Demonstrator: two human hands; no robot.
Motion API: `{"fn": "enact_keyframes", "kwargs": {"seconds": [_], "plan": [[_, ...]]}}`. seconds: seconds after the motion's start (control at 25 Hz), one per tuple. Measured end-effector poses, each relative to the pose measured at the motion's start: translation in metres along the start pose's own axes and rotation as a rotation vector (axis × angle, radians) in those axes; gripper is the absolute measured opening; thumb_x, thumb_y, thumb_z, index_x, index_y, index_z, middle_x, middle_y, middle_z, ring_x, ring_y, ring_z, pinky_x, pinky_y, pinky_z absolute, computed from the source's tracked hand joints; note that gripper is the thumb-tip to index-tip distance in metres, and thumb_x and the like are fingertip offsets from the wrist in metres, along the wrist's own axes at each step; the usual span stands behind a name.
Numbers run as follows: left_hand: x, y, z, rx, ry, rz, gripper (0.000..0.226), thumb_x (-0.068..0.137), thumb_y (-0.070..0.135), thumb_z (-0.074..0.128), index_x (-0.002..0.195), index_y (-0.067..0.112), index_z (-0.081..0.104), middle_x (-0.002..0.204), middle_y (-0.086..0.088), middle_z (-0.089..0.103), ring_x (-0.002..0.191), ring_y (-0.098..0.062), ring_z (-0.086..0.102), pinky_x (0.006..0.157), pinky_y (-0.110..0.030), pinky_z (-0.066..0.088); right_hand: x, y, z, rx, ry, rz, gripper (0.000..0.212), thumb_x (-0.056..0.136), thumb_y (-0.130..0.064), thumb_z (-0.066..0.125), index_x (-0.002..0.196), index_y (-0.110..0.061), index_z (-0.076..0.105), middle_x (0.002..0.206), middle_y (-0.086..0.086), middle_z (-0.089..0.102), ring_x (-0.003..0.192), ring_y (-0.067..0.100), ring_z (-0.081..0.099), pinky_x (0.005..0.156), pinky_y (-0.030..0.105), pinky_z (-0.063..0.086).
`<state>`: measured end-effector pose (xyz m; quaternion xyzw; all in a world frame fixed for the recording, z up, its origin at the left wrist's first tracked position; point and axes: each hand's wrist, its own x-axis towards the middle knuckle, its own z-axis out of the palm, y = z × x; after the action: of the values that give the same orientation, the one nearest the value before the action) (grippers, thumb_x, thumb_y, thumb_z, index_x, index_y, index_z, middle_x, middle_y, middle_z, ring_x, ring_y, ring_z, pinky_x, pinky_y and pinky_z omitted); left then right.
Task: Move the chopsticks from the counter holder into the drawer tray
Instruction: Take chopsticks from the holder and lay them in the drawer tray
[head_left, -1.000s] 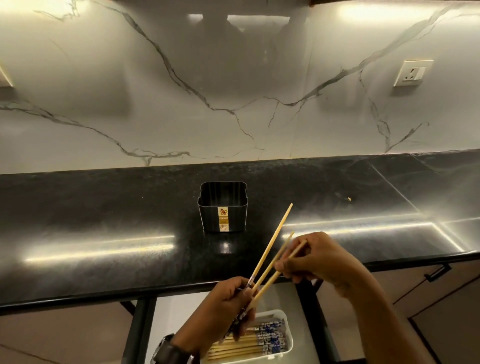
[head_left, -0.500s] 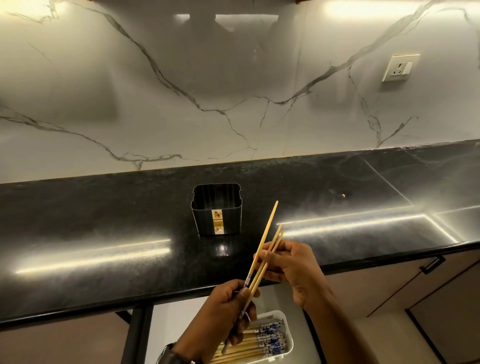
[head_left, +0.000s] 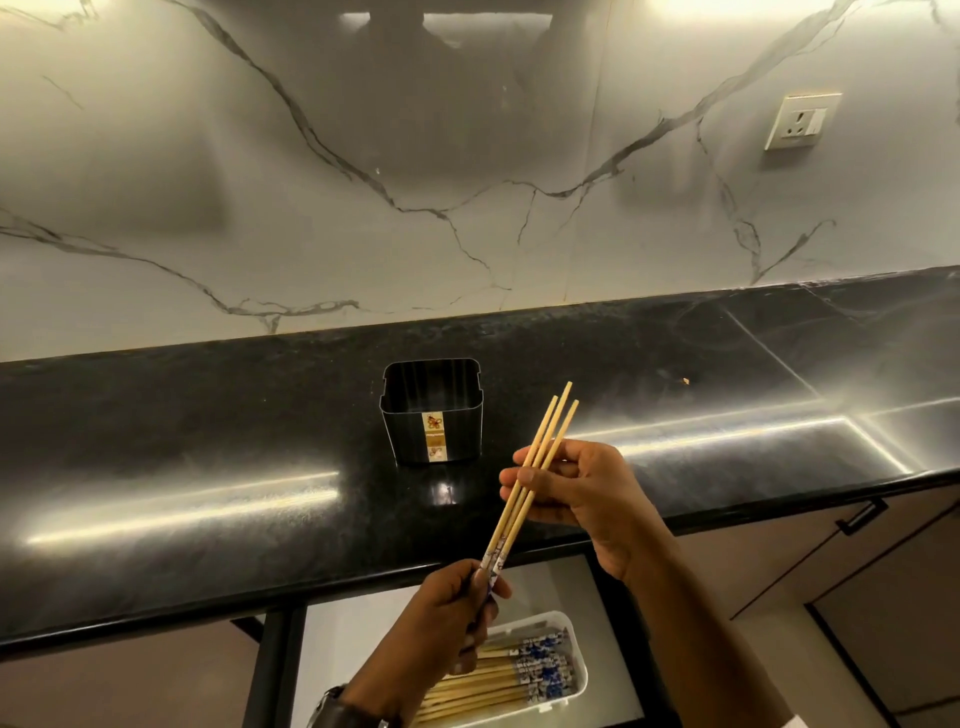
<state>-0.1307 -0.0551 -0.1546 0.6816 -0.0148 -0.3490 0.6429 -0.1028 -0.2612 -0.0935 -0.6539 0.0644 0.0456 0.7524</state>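
Three bamboo chopsticks (head_left: 540, 457) with blue-patterned ends are held together, pointing up and to the right over the counter's front edge. My left hand (head_left: 447, 613) grips their patterned lower ends. My right hand (head_left: 576, 488) pinches their middle between thumb and fingers. The black holder (head_left: 434, 415) stands on the counter behind them and looks empty. Below, in the open drawer, a white tray (head_left: 579, 675) holds several more chopsticks (head_left: 498, 680), partly hidden by my left forearm.
The black counter (head_left: 208, 493) runs across the view with a marble backsplash behind it. A wall socket (head_left: 797, 120) sits at the upper right. Closed cabinet fronts with a dark handle (head_left: 860, 517) lie to the right of the open drawer.
The splayed chopsticks have been drawn together into a tight bundle. My right hand slid to their middle, and both hands rose slightly above the counter's edge.
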Motion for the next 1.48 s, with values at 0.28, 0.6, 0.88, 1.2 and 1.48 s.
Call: {"fn": "enact_keyframes", "kwargs": {"seconds": [0.28, 0.6, 0.88, 1.2, 1.48], "plan": [[0.013, -0.003, -0.004, 0.042, 0.371, 0.124, 0.028, 0.103, 0.026, 0.046, 0.13, 0.028, 0.042, 0.111, -0.002, 0.062, 0.1, -0.021, 0.066, 0.079, -0.033, 0.059, 0.025, 0.0, 0.01, -0.508, 0.472, -0.583, 0.014, 0.091, -0.014, 0.074, 0.104, -0.009, 0.074, 0.087, -0.004, 0.077, 0.078, 0.004, 0.076, 0.068, 0.015, 0.06], [0.011, -0.009, -0.019, -0.131, 0.445, 0.078, 0.021, 0.103, 0.022, 0.048, 0.116, 0.019, 0.065, 0.105, -0.009, 0.074, 0.096, -0.028, 0.072, 0.078, -0.036, 0.061, 0.059, 0.057, 0.005, -0.746, 0.343, -0.513, 0.01, 0.096, -0.011, 0.066, 0.105, -0.006, 0.068, 0.087, 0.005, 0.075, 0.077, 0.013, 0.074, 0.07, 0.034, 0.064], [0.017, -0.016, -0.008, -0.599, 0.539, -0.076, 0.029, 0.094, 0.031, 0.066, 0.102, 0.004, 0.07, 0.095, -0.021, 0.078, 0.094, -0.035, 0.075, 0.084, -0.045, 0.061, 0.023, 0.061, 0.014, 0.473, 0.385, 0.004, 0.018, 0.096, -0.001, 0.063, 0.113, 0.002, 0.062, 0.102, 0.022, 0.078, 0.095, 0.033, 0.078, 0.078, 0.042, 0.064], [0.019, -0.064, -0.012, -1.033, 0.641, -0.208, 0.026, 0.103, 0.004, 0.045, 0.125, -0.005, 0.054, 0.111, -0.025, 0.069, 0.096, -0.037, 0.068, 0.085, -0.048, 0.053, -0.043, 0.141, 0.043, 0.689, 0.546, 0.566, 0.02, 0.099, 0.0, 0.059, 0.116, 0.009, 0.058, 0.114, 0.031, 0.07, 0.1, 0.043, 0.071, 0.075, 0.046, 0.059], [0.024, -0.106, -0.025, -1.113, 0.707, -0.524, 0.038, 0.106, 0.007, 0.038, 0.144, 0.008, 0.044, 0.146, -0.016, 0.053, 0.136, -0.033, 0.048, 0.112, -0.049, 0.036, -0.027, 0.181, 0.01, 0.594, 0.57, 0.912, 0.033, 0.104, 0.004, 0.044, 0.137, 0.011, 0.048, 0.141, 0.028, 0.056, 0.134, 0.04, 0.052, 0.111, 0.053, 0.04]]}}
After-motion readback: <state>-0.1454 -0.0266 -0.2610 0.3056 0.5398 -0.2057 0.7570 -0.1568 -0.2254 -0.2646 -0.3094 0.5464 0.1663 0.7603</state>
